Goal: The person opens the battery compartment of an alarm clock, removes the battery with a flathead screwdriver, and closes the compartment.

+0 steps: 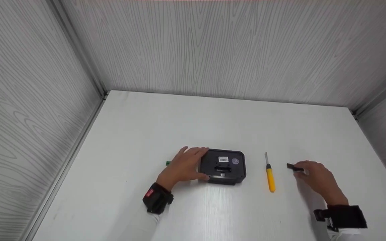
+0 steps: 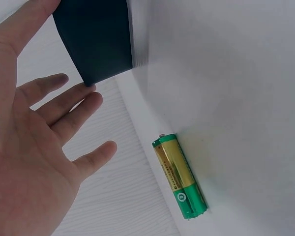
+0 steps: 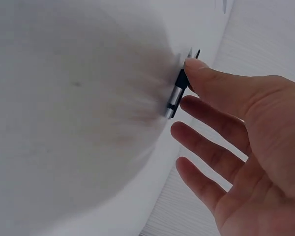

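Device (image 1: pixel 224 165) lies flat on the table (image 1: pixel 166 127), its label (image 1: pixel 223 159) and a dark hollow (image 1: pixel 223 169) facing up, so that this face is in easy reach and view. The hands are well apart. The left hand (image 1: pixel 181 167) clasps the device at its left end, thumb at the near edge and fingers toward the far one; that spread grip seems meant to keep it from sliding or turning, while leaving most of the upper face uncovered. The right hand (image 1: pixel 318 180) pinches a dark piece (image 1: pixel 293 167) between thumb and index finger, well to the right of the device, its other fingers spread loosely. Such a fingertip hold suits something so small and thin; what the piece is, I cannot tell. Between the device and the right hand lies a screwdriver (image 1: pixel 269 172), its tip pointing away from the person and its yellow handle toward them, which probably makes it handy to pick up. Beyond the left hand, a green-and-gold battery (image 2: pixel 179 177), or perhaps two side by side, rests on the table, out of the way of the work.
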`<action>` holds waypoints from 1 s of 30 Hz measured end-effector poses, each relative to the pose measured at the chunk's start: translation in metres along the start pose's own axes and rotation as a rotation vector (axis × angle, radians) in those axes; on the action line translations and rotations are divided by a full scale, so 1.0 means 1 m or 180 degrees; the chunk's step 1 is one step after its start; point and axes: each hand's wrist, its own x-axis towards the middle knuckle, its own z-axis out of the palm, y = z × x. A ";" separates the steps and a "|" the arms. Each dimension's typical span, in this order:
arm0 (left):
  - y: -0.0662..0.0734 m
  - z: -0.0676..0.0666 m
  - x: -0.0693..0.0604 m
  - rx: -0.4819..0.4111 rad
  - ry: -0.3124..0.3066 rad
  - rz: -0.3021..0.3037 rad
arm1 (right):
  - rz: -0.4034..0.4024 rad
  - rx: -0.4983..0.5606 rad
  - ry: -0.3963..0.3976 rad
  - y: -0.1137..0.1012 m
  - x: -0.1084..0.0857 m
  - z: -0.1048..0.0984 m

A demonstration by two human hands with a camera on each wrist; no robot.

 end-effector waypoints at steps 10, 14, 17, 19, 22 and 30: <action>0.000 0.000 0.000 -0.0040 -0.0051 -0.0070 | -0.0106 -0.0340 0.0397 -0.004 0.003 0.009; 0.000 0.000 -0.001 -0.0014 -0.0051 -0.0046 | -0.0186 -0.0436 0.0508 -0.007 0.001 0.011; 0.001 0.001 -0.001 -0.0025 -0.0045 -0.0039 | -0.0305 -0.0482 0.0679 -0.007 0.000 0.012; 0.001 0.001 -0.002 -0.0044 -0.0058 -0.0057 | -0.0379 -0.0499 0.0790 -0.007 0.000 0.013; 0.001 0.000 -0.002 -0.0057 -0.0068 -0.0073 | -0.0455 -0.0517 0.0935 -0.008 0.000 0.013; 0.001 -0.001 -0.001 -0.0068 -0.0078 -0.0108 | -0.0523 -0.0578 0.1032 -0.017 0.003 0.008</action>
